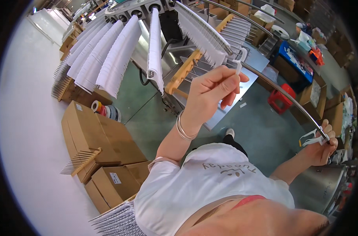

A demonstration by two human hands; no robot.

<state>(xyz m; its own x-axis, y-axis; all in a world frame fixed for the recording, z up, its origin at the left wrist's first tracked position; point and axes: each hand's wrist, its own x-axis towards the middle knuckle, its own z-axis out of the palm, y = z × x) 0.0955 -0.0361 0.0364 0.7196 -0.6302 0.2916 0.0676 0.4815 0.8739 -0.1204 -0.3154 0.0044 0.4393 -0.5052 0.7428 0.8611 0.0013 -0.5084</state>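
Observation:
My left hand [218, 88] is raised in front of the machine, thumb and fingers pinched on the stem of a small white plastic hook-shaped piece [240, 59]. The curved head of that piece is at the near end of a long thin metal rod [281, 88]; whether they touch I cannot tell. Off to the right, my right hand [322, 147] is closed around the rod's other end, with several white plastic pieces [310, 139] among its fingers. Just beyond my left hand, a rod packed with thin white pieces [200, 31] slants down from the machine.
More white-loaded rods [118, 57] fan out from the machine's sockets at the upper left. Wooden racks with metal pins [187, 70] rest by a metal table [226, 112]. Cardboard boxes [96, 133] stand left, a red stool [281, 98] and blue bin [293, 59] right.

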